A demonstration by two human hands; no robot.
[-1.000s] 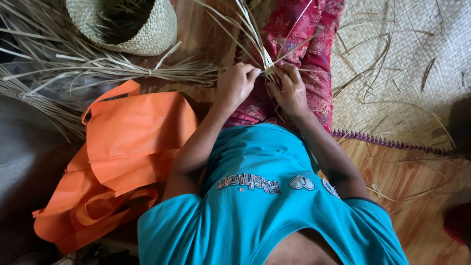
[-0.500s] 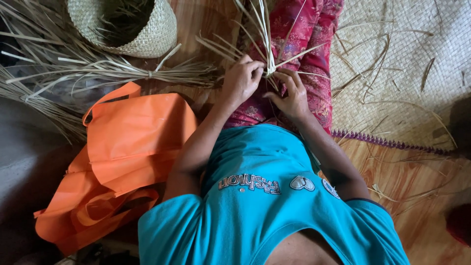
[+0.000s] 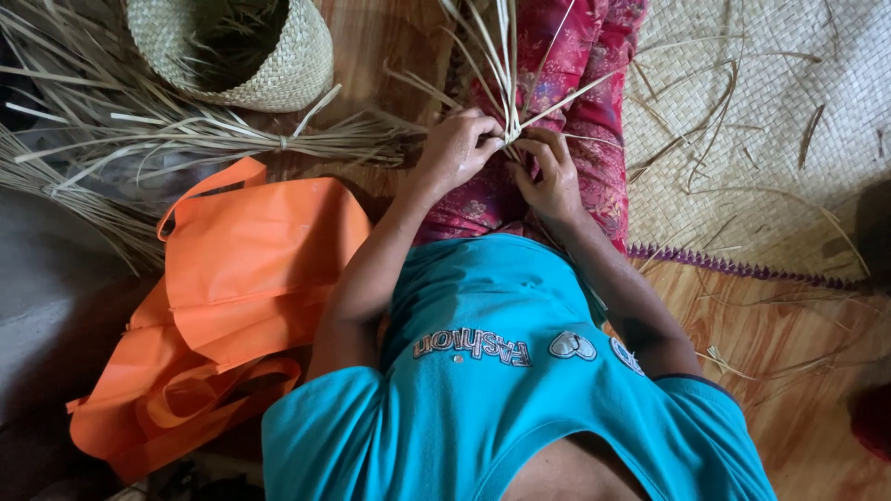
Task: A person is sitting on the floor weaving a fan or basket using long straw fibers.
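Presently: left hand (image 3: 457, 148) and right hand (image 3: 549, 176) pinch crossing pale dried straw strips (image 3: 506, 70); keep pinch tight, strands flat.

A bunch of pale dried straw strips (image 3: 506, 70) is pinched together at its base above the red patterned lap (image 3: 594, 111), the flat strands fanned upward and outward from it.

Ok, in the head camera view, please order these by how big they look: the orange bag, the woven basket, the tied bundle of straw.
1. orange bag, clearly largest.
2. tied bundle of straw and woven basket: unsure. The bundle spreads wider, but thinly, and the frame cuts the basket's top.
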